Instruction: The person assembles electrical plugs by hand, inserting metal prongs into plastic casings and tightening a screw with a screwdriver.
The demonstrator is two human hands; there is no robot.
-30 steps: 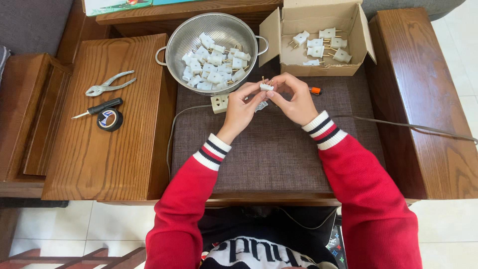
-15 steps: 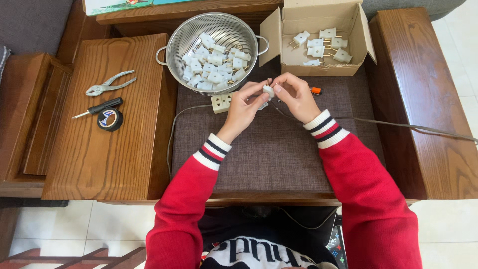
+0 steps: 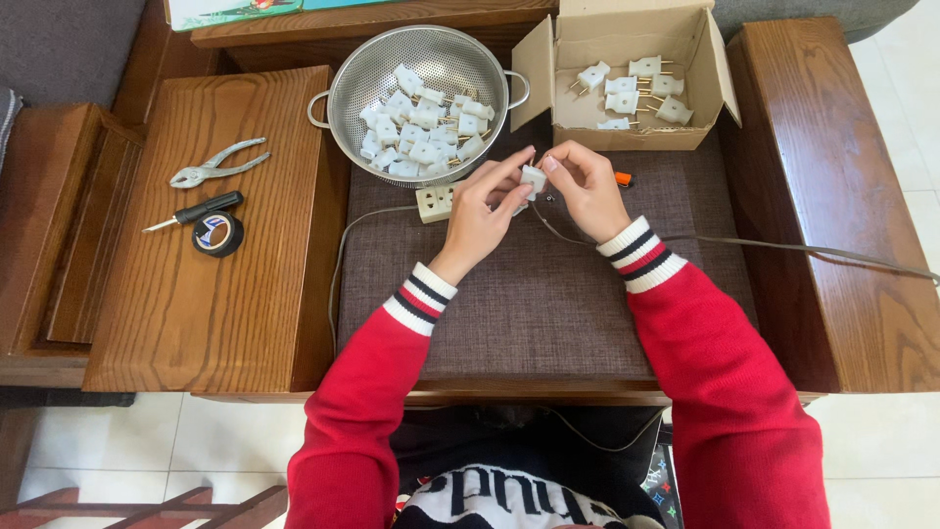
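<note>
Item: small white plug (image 3: 534, 179), held over the brown cushion (image 3: 548, 294) between both hands, just below the cardboard box. Left hand (image 3: 482, 209): grip closed, fingertips pinching the plug's left side. Right hand (image 3: 587, 181): grip closed, fingertips on the plug's right side; a thin grey cord (image 3: 783, 246) trails from under it to the right. Beside the left hand: cream socket block (image 3: 435, 203) on the cushion. Behind: metal colander (image 3: 343, 83) holding white plugs; cardboard box (image 3: 627, 34) holding a few more. On the wooden bench (image 3: 206, 313), well apart to the left: pliers (image 3: 215, 165), screwdriver (image 3: 196, 210), black tape roll (image 3: 217, 234)
</note>
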